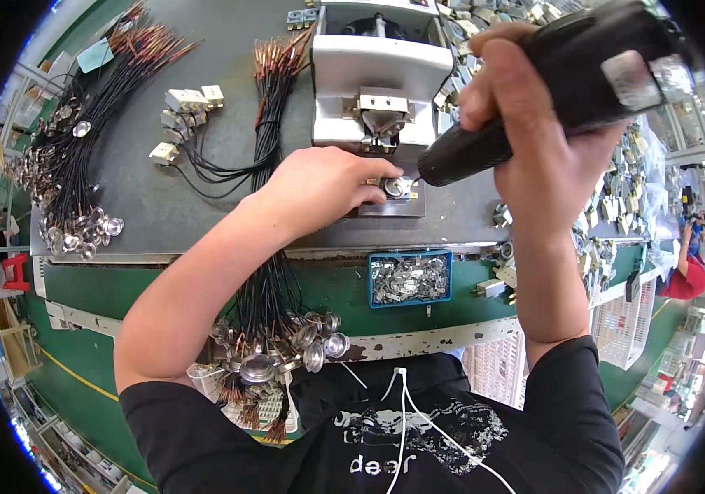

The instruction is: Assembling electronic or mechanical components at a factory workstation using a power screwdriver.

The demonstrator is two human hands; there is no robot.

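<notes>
My right hand (525,123) is wrapped round a black power screwdriver (587,70), tilted so its nose points down and left. The screwdriver's tip is close beside a small round metal part (395,188) with side tabs; whether it touches cannot be made out. That part sits on a flat metal block (392,211) at the front of the bench. My left hand (319,183) pinches the part's left side with thumb and forefinger. Just beyond the block stands a silver-grey bench machine (381,72) with a metal clamp head (385,107).
Black wire bundles (266,140) with round metal ends lie under my left forearm, others (93,123) at far left. White connectors (184,103) lie between them. A blue tray (410,278) of small metal pieces sits nearest me. Many small switch-like parts (608,202) cover the right side.
</notes>
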